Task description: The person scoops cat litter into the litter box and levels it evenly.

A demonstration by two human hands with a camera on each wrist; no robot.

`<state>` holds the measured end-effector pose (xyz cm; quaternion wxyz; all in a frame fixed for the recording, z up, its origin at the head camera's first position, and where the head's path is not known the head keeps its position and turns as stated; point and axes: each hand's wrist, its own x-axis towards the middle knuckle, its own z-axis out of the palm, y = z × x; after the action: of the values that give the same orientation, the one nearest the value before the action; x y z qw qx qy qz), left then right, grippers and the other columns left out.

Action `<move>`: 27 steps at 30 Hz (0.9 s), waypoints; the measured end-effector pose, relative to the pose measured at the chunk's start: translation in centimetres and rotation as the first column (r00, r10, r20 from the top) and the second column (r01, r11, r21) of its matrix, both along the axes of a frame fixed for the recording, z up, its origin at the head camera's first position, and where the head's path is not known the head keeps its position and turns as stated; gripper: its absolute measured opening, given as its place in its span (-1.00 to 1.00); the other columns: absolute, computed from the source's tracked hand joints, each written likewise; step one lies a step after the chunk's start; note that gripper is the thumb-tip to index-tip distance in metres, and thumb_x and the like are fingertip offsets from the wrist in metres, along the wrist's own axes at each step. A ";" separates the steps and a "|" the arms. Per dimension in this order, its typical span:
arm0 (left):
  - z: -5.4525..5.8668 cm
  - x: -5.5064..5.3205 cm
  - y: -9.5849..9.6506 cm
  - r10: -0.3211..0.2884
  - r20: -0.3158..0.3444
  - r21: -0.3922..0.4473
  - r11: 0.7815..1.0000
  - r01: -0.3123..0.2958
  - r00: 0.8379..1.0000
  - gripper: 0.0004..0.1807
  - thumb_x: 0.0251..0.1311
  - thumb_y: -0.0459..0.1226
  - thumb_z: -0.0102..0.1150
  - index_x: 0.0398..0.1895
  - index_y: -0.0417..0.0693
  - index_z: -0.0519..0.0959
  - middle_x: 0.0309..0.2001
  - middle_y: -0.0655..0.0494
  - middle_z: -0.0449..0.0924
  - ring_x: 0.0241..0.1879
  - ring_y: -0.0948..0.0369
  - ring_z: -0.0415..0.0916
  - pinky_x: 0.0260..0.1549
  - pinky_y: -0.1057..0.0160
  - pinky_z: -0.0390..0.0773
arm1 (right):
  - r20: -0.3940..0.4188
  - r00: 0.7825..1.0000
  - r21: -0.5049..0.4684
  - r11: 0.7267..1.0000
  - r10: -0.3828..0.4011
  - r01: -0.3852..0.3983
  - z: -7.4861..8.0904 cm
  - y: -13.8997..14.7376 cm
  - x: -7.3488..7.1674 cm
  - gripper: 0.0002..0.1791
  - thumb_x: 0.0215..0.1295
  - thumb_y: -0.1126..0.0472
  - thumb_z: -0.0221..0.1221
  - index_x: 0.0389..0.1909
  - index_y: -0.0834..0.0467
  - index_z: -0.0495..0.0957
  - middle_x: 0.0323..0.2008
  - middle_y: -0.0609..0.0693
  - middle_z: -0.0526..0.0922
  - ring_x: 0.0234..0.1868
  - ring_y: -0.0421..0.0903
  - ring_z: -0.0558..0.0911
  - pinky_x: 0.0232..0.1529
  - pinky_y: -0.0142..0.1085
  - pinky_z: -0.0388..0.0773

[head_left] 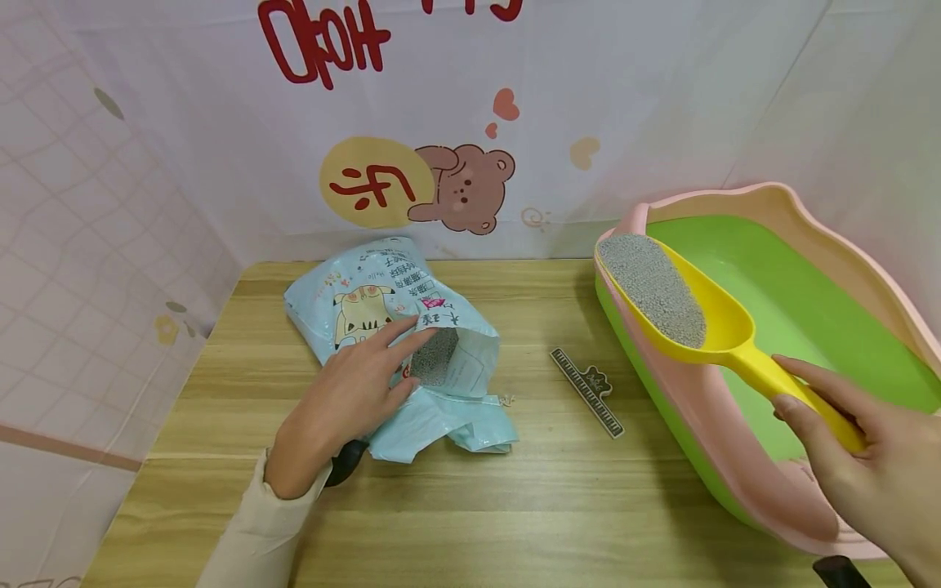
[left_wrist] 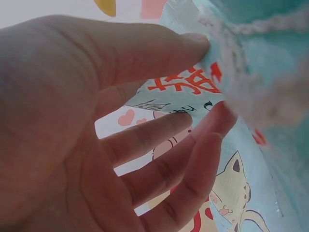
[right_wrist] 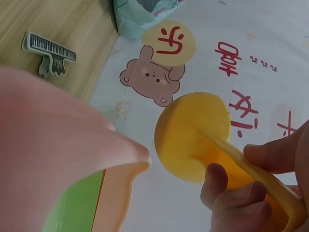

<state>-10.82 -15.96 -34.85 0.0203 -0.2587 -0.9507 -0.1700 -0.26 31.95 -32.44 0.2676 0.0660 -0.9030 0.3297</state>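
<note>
My left hand (head_left: 349, 396) rests at the mouth of a light blue cat litter bag (head_left: 448, 425). Its fingertips touch the bag's side, with thumb and fingers apart in the left wrist view. The bag lies on its side, and grey litter (head_left: 435, 358) shows inside its opening. My right hand (head_left: 867, 465) grips the handle of a yellow scoop (head_left: 724, 314). Grey granules (head_left: 654, 286) heap in the scoop's bowl, which is over the left rim of a pink and green litter box (head_left: 794, 294). In the right wrist view the scoop's underside faces the camera.
A black and white sealing clip (head_left: 588, 392) lies on the wooden table (head_left: 470, 523), between the bag and the litter box. Behind the table hangs a white cloth backdrop (head_left: 625, 73) printed with a bear. The box's raised pink rim (head_left: 720, 433) stands above the tabletop.
</note>
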 end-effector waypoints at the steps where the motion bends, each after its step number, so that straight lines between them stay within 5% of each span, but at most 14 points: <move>1: 0.0 0.0 0.0 0.001 0.000 -0.001 1.000 -0.001 1.000 -0.28 0.38 -0.34 0.45 0.60 -0.01 0.51 0.58 -0.11 0.43 -0.24 0.03 0.75 -0.04 -0.30 0.65 | 0.011 1.000 -0.030 1.000 -0.001 0.001 0.0 0.1 -0.1 -0.53 0.35 0.49 0.38 0.26 0.20 0.77 -0.34 -0.70 0.63 -0.72 -0.44 0.34 -0.75 -0.43 0.11; 6: 0.0 0.1 -0.1 0.000 -0.002 -0.007 1.000 0.000 1.000 -0.29 0.38 -0.34 0.45 0.60 -0.01 0.51 0.58 -0.12 0.43 -0.14 -0.02 0.77 -0.08 -0.27 0.66 | 0.022 1.000 -0.141 0.990 0.018 -0.015 -0.2 1.0 -1.1 -0.42 0.35 0.64 0.27 0.31 0.15 0.75 -0.28 -0.64 0.70 -0.64 -0.51 0.45 -0.80 -0.36 0.13; 13: 0.0 0.0 -0.1 0.002 0.003 -0.007 1.000 -0.002 1.000 -0.28 0.38 -0.33 0.46 0.60 0.00 0.51 0.58 -0.12 0.43 -0.26 0.07 0.73 -0.09 -0.26 0.66 | 0.004 1.000 -0.156 0.988 0.007 -0.007 -0.5 2.7 -2.8 -0.37 0.42 0.62 0.20 0.32 -0.02 0.74 -0.32 -0.61 0.66 -0.68 -0.41 0.32 -0.74 -0.33 0.10; 20: -0.1 0.1 -0.1 0.006 0.013 -0.001 1.000 -0.006 1.000 -0.28 0.39 -0.33 0.44 0.61 0.01 0.50 0.59 -0.11 0.42 -0.13 -0.07 0.78 -0.01 -0.30 0.65 | 0.025 1.000 -0.161 0.987 -0.011 0.015 -0.7 4.7 -4.3 -0.33 0.50 0.55 0.17 0.32 -0.24 0.70 -0.33 -0.62 0.62 -0.71 -0.39 0.27 -0.77 -0.29 0.02; 27: -0.1 0.0 -0.1 0.003 0.007 0.008 1.000 -0.003 1.000 -0.28 0.38 -0.34 0.45 0.60 -0.01 0.51 0.59 -0.11 0.42 -0.24 0.03 0.75 -0.06 -0.28 0.66 | 0.058 0.998 -0.150 0.988 -0.029 0.037 -1.0 7.2 -6.6 -0.27 0.49 0.55 0.17 0.17 -0.47 0.64 -0.36 -0.67 0.60 -0.51 -0.54 0.44 -0.61 -0.58 0.24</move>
<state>-10.85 -16.02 -34.96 0.0182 -0.2565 -0.9505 -0.1744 -6.85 39.19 -33.49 0.2522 0.0212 -0.8834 0.3944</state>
